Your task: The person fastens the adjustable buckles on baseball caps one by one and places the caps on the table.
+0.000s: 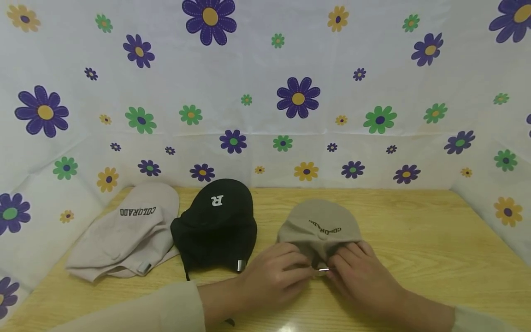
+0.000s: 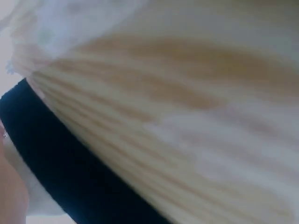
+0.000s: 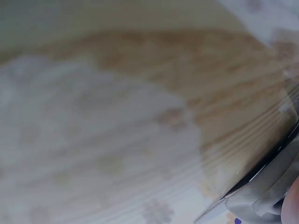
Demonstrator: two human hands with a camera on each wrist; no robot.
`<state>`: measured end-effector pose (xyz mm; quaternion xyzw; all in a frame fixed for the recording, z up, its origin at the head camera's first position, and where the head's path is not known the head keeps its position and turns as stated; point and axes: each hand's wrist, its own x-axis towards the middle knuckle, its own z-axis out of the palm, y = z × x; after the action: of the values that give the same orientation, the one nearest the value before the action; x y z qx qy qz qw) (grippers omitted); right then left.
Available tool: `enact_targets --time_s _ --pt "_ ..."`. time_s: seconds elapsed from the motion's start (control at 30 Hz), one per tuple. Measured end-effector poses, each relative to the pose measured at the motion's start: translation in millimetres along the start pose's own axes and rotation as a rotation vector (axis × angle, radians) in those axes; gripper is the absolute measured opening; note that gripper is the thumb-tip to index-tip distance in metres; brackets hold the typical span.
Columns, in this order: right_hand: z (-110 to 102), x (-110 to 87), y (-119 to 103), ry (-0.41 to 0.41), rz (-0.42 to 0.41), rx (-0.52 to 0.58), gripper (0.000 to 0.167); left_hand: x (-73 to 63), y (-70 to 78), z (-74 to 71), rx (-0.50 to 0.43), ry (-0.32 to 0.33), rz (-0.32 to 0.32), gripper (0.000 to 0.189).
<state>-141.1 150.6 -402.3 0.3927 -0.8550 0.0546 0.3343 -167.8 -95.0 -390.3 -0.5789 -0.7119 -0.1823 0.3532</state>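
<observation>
A tan baseball cap (image 1: 321, 214) with dark COLORADO lettering lies on the right half of the table, its brim toward the back wall. At the cap's near opening, my left hand (image 1: 274, 272) pinches the left side of the back strap. From the other side my right hand (image 1: 361, 274) holds the strap with its fingers against the cap's edge. Between the two hands a small metal buckle (image 1: 323, 269) shows. In the right wrist view a strip of cap fabric (image 3: 268, 191) appears beside a finger. The left wrist view shows mostly blurred table and a black band.
Left of the hands lies a black cap (image 1: 220, 226) with a white R and a metal buckle. Next to it, a pale pinkish cap (image 1: 128, 230) lettered COLORADO lies tilted. A flower-printed cloth (image 1: 249, 60) hangs behind and beside the wooden table (image 1: 415, 230).
</observation>
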Motion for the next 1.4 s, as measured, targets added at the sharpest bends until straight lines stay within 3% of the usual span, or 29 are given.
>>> enact_targets --time_s 0.2,0.57,0.83,1.07,1.4 --pt "-2.7 -3.5 2.6 -0.028 0.017 -0.012 0.045 -8.1 -2.1 -6.5 -0.023 0.031 0.029 0.019" --pt "-8.5 -19.0 15.9 0.004 0.085 -0.002 0.045 -27.6 -7.4 -21.9 -0.011 -0.029 -0.076 0.016" --pt "-17.2 -30.6 27.5 -0.03 0.137 -0.014 0.048 -42.0 -10.5 -31.7 0.0 -0.038 -0.126 0.016" --pt "-24.0 -41.8 39.5 -0.011 0.159 -0.013 0.05 -54.6 -13.2 -38.5 0.021 -0.015 -0.128 0.01" --pt "-32.7 -60.8 59.4 -0.045 0.239 -0.037 0.049 -76.6 -18.6 -55.1 0.053 -0.058 -0.151 0.008"
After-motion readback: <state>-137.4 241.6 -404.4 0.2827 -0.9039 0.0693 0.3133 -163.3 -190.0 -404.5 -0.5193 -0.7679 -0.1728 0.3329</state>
